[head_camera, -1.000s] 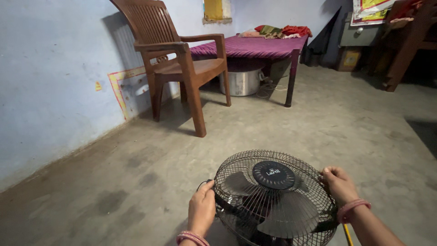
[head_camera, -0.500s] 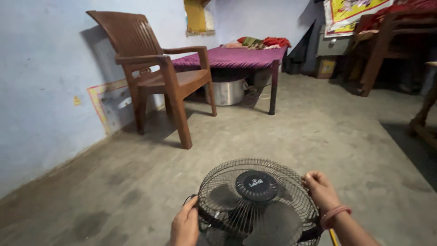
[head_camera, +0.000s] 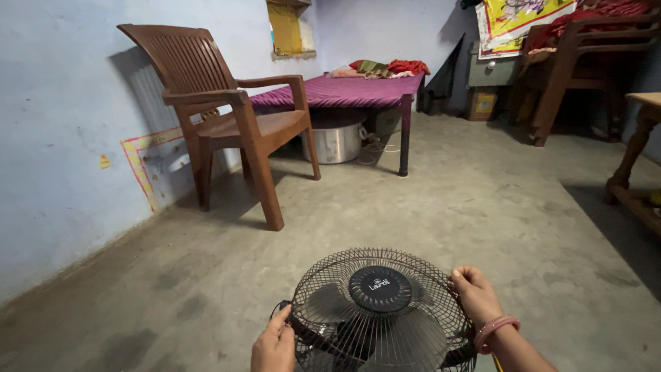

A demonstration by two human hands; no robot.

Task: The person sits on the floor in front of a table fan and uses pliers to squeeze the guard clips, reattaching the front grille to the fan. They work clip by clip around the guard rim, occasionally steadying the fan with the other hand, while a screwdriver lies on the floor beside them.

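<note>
**A:** Bottom centre of the head view, there's the round black wire-caged fan (head_camera: 379,313), dark blades behind the grille and a round black hub cap facing up at us. It's over the grey concrete floor (head_camera: 482,207), low in the frame at about six o'clock.

**B:** And both hands are on it. The left hand (head_camera: 274,348) is at the cage's nine o'clock edge, back of the hand towards the camera, fingers held together and curled onto the rim. The thumb side I can't make out, it's cut off by the bottom of the frame.

**A:** Right hand (head_camera: 475,296) at roughly three o'clock on the cage. Forearm comes up from the lower right corner, wrist bent inward, pink bangles (head_camera: 494,329) on the wrist. Fingers are bunched close and folded over the wire rim, gripping it.

**B:** So the fan sits between the two hands, one on each side.

**A:** Further out, at eleven o'clock from the fan, a brown plastic armchair (head_camera: 220,117) stands against the pale blue wall (head_camera: 62,138). Behind it at twelve o'clock, a cot with a purple cover (head_camera: 344,89), and a steel pot (head_camera: 334,141) on the floor under it.

**B:** Folded red and green cloth (head_camera: 385,67) is on the cot's far end. Wooden furniture legs (head_camera: 630,158) are at two o'clock, well apart from the fan.
</note>
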